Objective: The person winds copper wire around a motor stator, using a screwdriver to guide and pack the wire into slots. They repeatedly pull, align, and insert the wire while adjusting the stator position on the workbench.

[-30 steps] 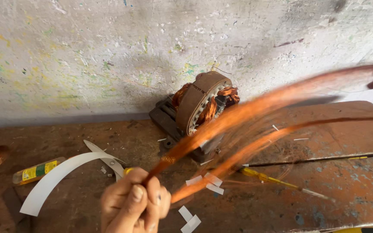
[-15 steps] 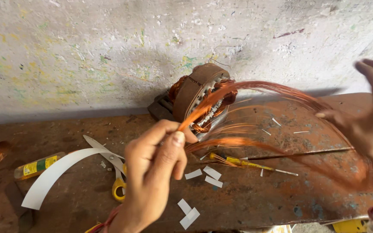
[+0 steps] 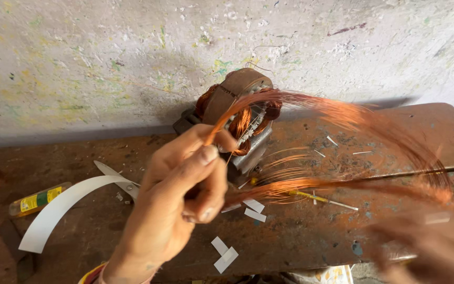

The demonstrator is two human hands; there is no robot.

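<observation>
Pinched between left hand (image 3: 177,194) thumb and fingers: copper wire bundle (image 3: 342,113), looping right from the motor stator (image 3: 237,113). Right hand (image 3: 432,247) blurred, grip unclear. Scissors (image 3: 116,176), paper strip (image 3: 64,208) left of stator on bench (image 3: 300,236).

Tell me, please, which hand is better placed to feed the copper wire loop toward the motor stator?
Probably the left hand: it pinches the copper wire loop close to the stator. The right hand is blurred at the loop's far end, farther off.
</observation>
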